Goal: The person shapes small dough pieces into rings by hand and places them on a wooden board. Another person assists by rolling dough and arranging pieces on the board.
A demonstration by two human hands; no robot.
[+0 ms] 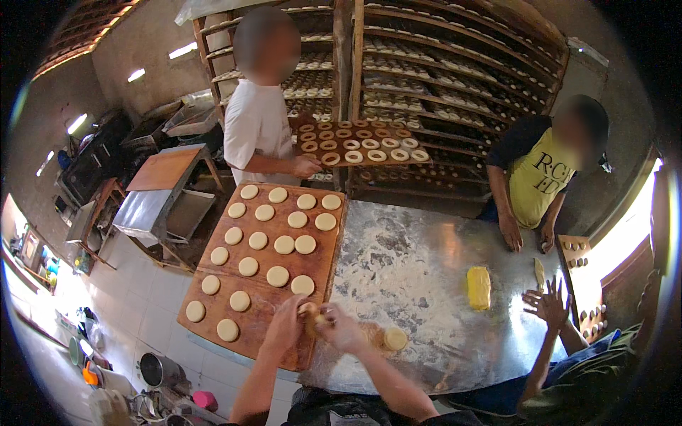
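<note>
Over the near right edge of a wooden board [213, 271], my left hand [285, 323] is closed around a small tan, round-looking piece [309, 311]. My right hand [344, 329], somewhat blurred, meets it from the other side with curled fingers. Whether the piece is dough or a cutter, I cannot tell. Rows of flat, pale dough rounds [278, 276] lie across the board, two of them touching. Just right of my right hand, a pale dough round [395, 339] sits on the floured metal table [412, 248] beside a tan, blurry shape.
A yellow block [479, 289] and a flat blade-like tool [540, 273] lie on the table's right. One person holds a tray [369, 157] of dough rings before the racks [455, 78]. Two others stand at the right, one with a raised, spread hand [548, 304].
</note>
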